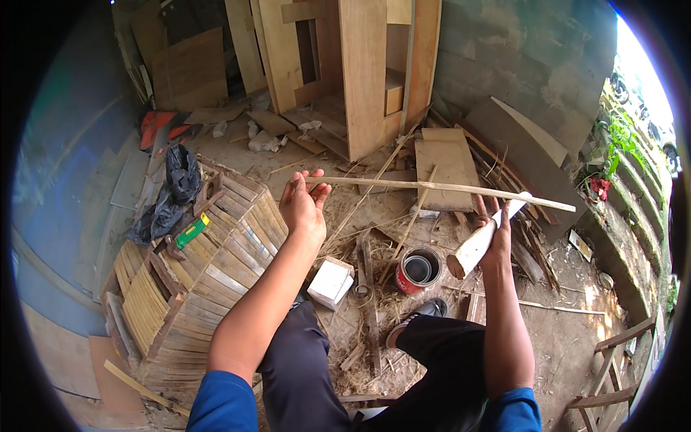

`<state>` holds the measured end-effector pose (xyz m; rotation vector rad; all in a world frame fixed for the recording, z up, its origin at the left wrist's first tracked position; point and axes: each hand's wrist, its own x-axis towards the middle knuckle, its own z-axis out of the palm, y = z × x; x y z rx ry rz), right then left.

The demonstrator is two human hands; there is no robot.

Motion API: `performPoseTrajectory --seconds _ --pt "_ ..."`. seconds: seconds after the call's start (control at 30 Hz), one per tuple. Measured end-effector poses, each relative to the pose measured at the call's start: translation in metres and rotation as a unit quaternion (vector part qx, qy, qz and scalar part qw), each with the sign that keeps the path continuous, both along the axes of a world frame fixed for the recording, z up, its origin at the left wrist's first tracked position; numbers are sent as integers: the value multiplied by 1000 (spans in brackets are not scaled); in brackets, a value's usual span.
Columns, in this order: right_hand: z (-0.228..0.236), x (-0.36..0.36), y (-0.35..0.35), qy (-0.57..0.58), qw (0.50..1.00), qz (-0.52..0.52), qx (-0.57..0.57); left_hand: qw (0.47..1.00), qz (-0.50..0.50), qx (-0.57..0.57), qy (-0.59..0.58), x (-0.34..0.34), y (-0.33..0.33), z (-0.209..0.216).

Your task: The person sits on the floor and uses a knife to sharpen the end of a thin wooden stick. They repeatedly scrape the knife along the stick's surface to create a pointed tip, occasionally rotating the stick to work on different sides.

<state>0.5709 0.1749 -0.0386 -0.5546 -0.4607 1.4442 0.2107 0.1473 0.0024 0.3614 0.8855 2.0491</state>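
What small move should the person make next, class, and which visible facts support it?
Probably steady the long, thin, pale wooden strip with the right hand: the left hand holds it near one end, while its far end extends past the right hand, which carries a pale, rounded wooden piece. Whether that hand touches the strip is unclear.

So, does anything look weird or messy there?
Yes: wood scraps and shavings litter the floor around the red can, which looks untidy. The long stick in the left hand also seems slightly bent near its middle, but the wide lens may cause that.
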Motion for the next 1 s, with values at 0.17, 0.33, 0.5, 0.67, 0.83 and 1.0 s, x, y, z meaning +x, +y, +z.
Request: performPoseTrajectory --seconds 0.17,0.33,0.5,0.67,0.83,1.0 --pt "2 4 4 52 999 -1 16 999 -25 -5 26 -2 0 -1" --pt "0 1 5 30 999 -6 9 998 -52 16 24 -7 -2 -1" --pt "2 -4 4 40 999 -7 4 994 -91 52 -7 -10 -6 1" --pt "0 -9 2 -2 1000 -20 -2 983 -133 105 -73 -15 -9 5" --pt "-8 -8 6 38 998 41 24 979 -141 109 -104 -18 -14 7" --pt "-12 -8 5 99 994 48 13 965 -177 148 -123 -18 -18 11"
